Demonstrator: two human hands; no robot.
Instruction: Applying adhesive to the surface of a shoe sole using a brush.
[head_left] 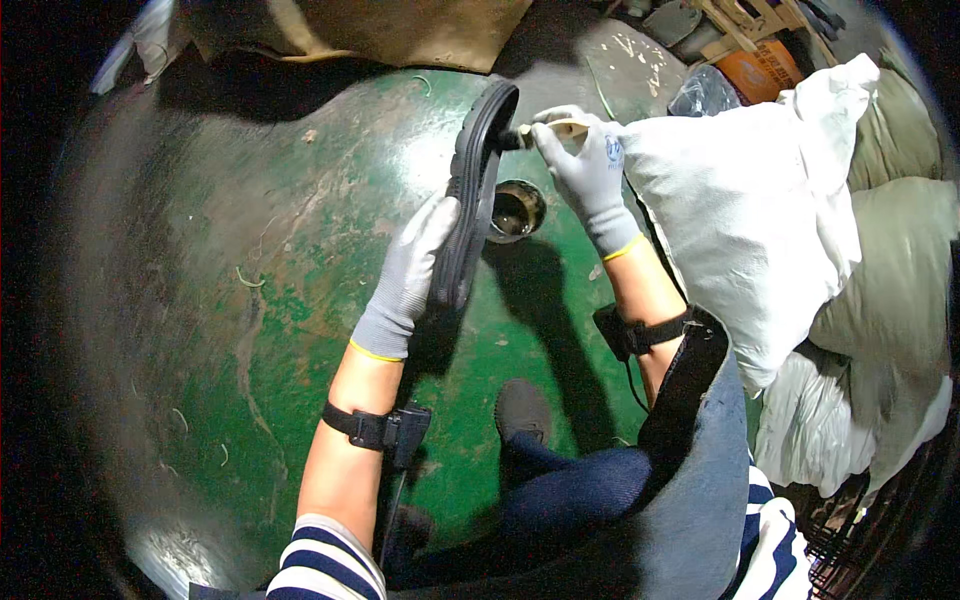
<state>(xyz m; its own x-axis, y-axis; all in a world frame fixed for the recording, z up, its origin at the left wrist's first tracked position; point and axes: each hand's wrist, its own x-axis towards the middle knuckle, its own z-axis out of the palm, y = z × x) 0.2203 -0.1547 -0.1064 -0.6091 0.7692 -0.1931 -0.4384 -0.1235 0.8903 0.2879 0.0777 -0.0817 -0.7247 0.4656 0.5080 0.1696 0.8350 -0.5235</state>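
Note:
A long black shoe sole [467, 215] is tilted on its edge in front of me. My left hand [412, 265], in a grey-white work glove, is closed on its left side near the lower end. My right hand [588, 165], gloved alike, grips the pale handle of a brush [512, 139]. The brush's dark bristles meet the inner face of the sole near its far end. Below the right hand, a small round pot [541, 208] with dark contents stands on the floor, apart from both hands.
Full white sacks [740, 220] are piled along the right, with greyish sacks [890, 270] behind them. A brown sheet-like thing [370, 35] lies at the top. An orange box [765, 72] sits at the far right. The green floor [300, 340] is worn, with scattered scraps.

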